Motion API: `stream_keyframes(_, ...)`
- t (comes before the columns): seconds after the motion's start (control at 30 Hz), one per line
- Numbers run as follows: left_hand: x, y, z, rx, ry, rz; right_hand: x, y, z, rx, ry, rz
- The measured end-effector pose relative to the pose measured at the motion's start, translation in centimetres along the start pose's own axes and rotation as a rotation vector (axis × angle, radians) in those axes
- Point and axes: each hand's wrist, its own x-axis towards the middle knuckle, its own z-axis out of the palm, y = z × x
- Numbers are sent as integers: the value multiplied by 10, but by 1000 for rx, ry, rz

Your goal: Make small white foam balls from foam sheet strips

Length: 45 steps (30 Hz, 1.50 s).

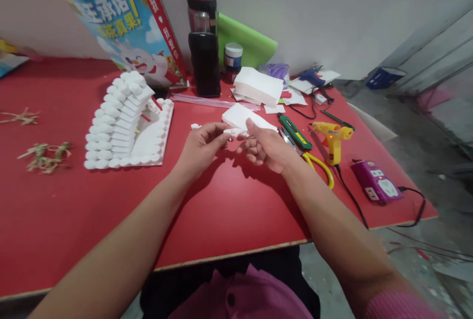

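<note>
Above the red table, my left hand (207,144) pinches a small white piece (231,133) between thumb and fingertips. My right hand (264,146) is closed on the other end of that piece, its thumb raised and fingers curled. Whether the piece is paper, tissue or foam I cannot tell. Just behind the hands lies a stack of white sheets (249,117). A small round white piece (195,126) rests beyond my left hand. To the left stands a white model (120,129) with a stepped curve edged in rounded white pieces.
Right of my hands lie a green cutter (294,131), yellow-handled scissors (325,173), a yellow glue gun (332,139) and a purple power strip (377,181). Behind are a black phone (205,65), a steel thermos (201,1) and a lidded jar (233,60). Straw figures (46,156) lie left.
</note>
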Motion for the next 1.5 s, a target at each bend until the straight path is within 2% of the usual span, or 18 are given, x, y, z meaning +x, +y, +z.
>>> stream_keyframes(0.07, -1, -1, 2, 67, -8, 55, -2, 1, 6, -2, 9, -43)
stream_keyframes(0.23, -2, -3, 2, 96, -45, 95, -4, 6, 11, -95, 21, -269)
stream_keyframes(0.3, -2, -3, 2, 79, -55, 114, -4, 8, 9, -253, 78, -440)
stream_keyframes(0.4, -2, -2, 1, 93, -50, 146, -4, 12, 6, -595, 215, -812)
stream_keyframes(0.47, -3, -2, 1, 139, -37, 185, -5, 12, 4, -729, 239, -956)
stream_keyframes(0.5, -4, -2, 0, 174, -27, 217, -6, 11, 3, -730, 222, -944)
stream_keyframes(0.53, -4, -2, 0, 214, -15, 260, -6, 9, 2, -676, 191, -874)
stream_keyframes(0.67, -5, -1, -2, 375, 18, 511, -5, -1, -3, -104, 1, -317)
stream_keyframes(0.73, -4, -1, -2, 438, 2, 632, -3, -5, -5, 140, -78, -137)
stream_keyframes(0.77, -3, -1, -2, 464, -15, 678, -3, -7, -6, 209, -110, -95)
stream_keyframes(0.87, -2, -1, -3, 508, -77, 760, -3, -8, -6, 276, -174, -57)
stream_keyframes(0.97, -2, -1, -3, 508, -111, 775, -6, -7, -7, 264, -175, -43)
stream_keyframes(1.23, -3, -1, -3, 543, -63, 741, -8, -8, -7, 174, -137, -89)
stream_keyframes(1.4, -3, -1, -2, 530, -84, 780, -6, -7, -11, 274, -227, -37)
stream_keyframes(1.5, -3, -1, -2, 524, -85, 782, -5, -6, -12, 269, -227, -28)
